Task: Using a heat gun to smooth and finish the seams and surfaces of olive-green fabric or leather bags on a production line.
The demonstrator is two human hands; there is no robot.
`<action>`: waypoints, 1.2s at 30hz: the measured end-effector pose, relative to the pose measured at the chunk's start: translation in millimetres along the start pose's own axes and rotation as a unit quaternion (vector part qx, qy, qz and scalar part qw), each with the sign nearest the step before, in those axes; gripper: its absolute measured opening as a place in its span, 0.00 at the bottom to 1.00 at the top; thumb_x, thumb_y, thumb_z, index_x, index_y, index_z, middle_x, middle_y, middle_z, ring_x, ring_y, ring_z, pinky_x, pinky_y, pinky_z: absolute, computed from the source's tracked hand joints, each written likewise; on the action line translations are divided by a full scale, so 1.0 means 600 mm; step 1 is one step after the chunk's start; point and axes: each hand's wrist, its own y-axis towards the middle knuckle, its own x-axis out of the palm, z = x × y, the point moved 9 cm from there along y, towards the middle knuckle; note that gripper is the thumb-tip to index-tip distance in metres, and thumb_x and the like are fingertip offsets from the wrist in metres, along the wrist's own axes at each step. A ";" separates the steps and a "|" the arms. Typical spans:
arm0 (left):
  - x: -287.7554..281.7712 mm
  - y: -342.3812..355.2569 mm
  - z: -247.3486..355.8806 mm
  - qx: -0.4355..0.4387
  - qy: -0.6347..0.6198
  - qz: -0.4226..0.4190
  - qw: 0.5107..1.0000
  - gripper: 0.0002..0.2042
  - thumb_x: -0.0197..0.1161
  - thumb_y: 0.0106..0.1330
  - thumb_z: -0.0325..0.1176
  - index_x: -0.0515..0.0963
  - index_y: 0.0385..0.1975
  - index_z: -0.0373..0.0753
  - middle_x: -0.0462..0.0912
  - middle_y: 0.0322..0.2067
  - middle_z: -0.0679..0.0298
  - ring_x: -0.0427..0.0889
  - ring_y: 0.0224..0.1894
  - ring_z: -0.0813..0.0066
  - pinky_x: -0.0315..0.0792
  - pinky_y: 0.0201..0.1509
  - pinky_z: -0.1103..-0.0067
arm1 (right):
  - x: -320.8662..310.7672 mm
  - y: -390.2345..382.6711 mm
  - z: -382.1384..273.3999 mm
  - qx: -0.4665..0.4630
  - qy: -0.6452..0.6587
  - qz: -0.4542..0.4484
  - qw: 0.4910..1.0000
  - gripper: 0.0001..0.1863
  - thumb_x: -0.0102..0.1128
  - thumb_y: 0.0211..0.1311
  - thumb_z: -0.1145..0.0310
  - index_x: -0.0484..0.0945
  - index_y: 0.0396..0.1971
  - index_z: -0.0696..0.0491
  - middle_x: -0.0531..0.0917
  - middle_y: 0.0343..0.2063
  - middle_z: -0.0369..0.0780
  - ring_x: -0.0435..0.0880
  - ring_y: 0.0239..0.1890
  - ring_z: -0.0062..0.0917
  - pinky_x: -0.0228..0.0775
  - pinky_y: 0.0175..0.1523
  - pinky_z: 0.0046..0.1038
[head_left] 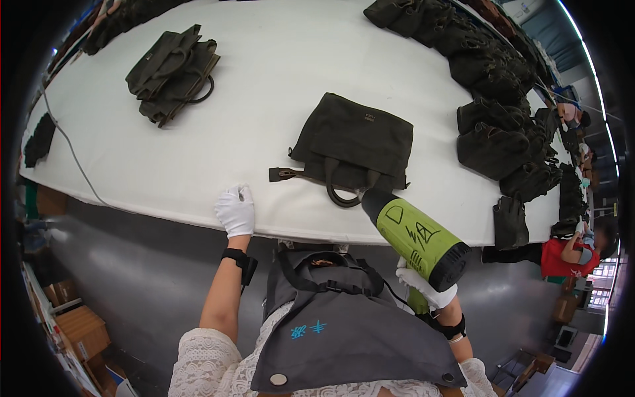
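Note:
My left hand [234, 212], in a white glove, is closed at the near table edge, left of the bag; whether anything is in it is hidden. My right hand [442, 291], also gloved, grips a green hot-air blower [417, 239] with black nozzle and back end, marked by hand. The nozzle points at the handles of a dark olive handbag [350, 135] lying on the white table [251, 119]. A dark leather tag on a strap [283, 174] sticks out leftward from the bag.
Folded bags [172, 73] lie at back left; heaps of dark bags [493, 149] line the right. A cable [69, 144] crosses the left end. A person in red [565, 258] works at far right; cartons [79, 331] stand lower left.

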 end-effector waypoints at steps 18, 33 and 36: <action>-0.020 0.000 0.013 0.039 -0.017 0.030 0.999 0.07 0.60 0.58 0.34 0.79 0.32 0.41 0.77 0.45 0.54 0.74 0.47 0.56 0.68 0.52 0.64 | 0.088 0.047 -0.084 -0.202 -0.161 -0.054 0.965 0.16 0.67 0.54 0.74 0.77 0.44 0.56 0.82 0.33 0.36 0.80 0.33 0.19 0.73 0.38 0.21; -0.015 -0.001 0.013 0.022 0.006 0.006 1.000 0.09 0.54 0.62 0.33 0.76 0.35 0.36 0.72 0.51 0.50 0.70 0.54 0.55 0.61 0.59 0.61 | -0.028 -0.004 0.029 0.124 0.139 0.081 0.979 0.05 0.61 0.53 0.76 0.75 0.29 0.55 0.77 0.25 0.35 0.77 0.22 0.17 0.70 0.27 0.19; -0.009 0.003 0.021 0.039 0.022 -0.003 0.999 0.08 0.53 0.63 0.33 0.76 0.35 0.37 0.71 0.53 0.50 0.67 0.58 0.55 0.54 0.64 0.58 | -0.044 -0.017 0.037 0.102 0.177 0.135 0.970 0.06 0.61 0.52 0.77 0.75 0.30 0.55 0.77 0.26 0.35 0.77 0.23 0.18 0.70 0.28 0.19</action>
